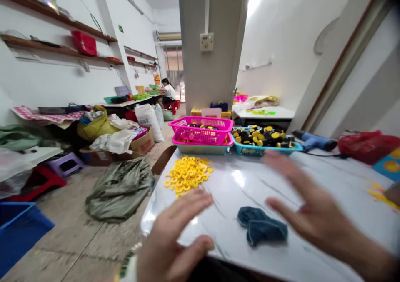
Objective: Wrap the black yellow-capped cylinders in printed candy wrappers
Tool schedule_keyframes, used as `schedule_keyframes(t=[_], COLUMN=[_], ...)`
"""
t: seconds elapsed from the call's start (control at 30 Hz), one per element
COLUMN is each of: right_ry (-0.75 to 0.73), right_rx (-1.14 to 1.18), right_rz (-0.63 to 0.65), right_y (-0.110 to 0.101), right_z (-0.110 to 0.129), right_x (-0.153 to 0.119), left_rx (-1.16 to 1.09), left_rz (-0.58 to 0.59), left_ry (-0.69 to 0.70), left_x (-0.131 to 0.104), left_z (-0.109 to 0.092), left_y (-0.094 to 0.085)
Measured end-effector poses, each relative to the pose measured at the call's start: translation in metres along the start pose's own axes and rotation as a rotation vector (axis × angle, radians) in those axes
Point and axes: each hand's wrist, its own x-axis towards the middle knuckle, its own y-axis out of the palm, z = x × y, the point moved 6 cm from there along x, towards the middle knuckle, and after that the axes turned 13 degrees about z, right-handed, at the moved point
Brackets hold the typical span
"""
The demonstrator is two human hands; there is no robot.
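Observation:
My left hand hovers over the near left edge of the white marbled table, fingers stretched out and thumb apart, holding nothing. Just beyond it lies a heap of small yellow rings. My right hand, blurred by motion, is raised over the table's right half with thumb and fingers spread, nothing in it. Between the two hands a crumpled piece of dark blue cloth lies on the table, touched by neither.
Stacked pink baskets and a blue basket of black-and-yellow pieces line the table's far edge. A blue heat-gun-like tool and a red plastic bag lie at right. A green-grey sack is on the floor. A person sits far back.

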Motion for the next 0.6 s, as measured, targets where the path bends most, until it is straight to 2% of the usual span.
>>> schedule_keyframes(t=[0.07,0.13,0.2,0.23,0.3,0.37,0.43,0.5,0.6], right_ry=[-0.083,-0.086,-0.025,0.034,0.216,0.419,0.551,0.564,0.419], right_rx=[-0.046,-0.053,-0.026,-0.028,-0.067,-0.104,-0.105,-0.07,0.132], right_rz=[0.14,0.352,0.442,0.433,0.347,0.247,0.172,0.138,0.231], right_y=[0.026,0.065,0.089,0.093,0.089,0.078,0.073,0.076,0.094], right_z=[0.005,-0.005,-0.029,-0.044,-0.08,-0.114,-0.134,-0.136,-0.109], right_x=[-0.003,-0.014,-0.024,-0.026,-0.022,-0.008,0.015,0.045,0.095], left_rx=[0.071,0.128,0.163,0.168,0.137,0.092,0.056,0.027,-0.027], left_rz=[0.25,0.409,0.515,0.554,0.587,0.513,0.415,0.376,0.421], left_ry=[0.064,0.082,0.069,0.039,-0.057,-0.163,-0.188,-0.154,-0.07], left_x=[0.024,0.047,0.073,0.087,0.114,0.136,0.146,0.147,0.14], left_z=[0.021,0.041,0.057,0.064,0.077,0.09,0.097,0.101,0.106], left_y=[0.05,0.091,0.121,0.132,0.15,0.162,0.172,0.179,0.184])
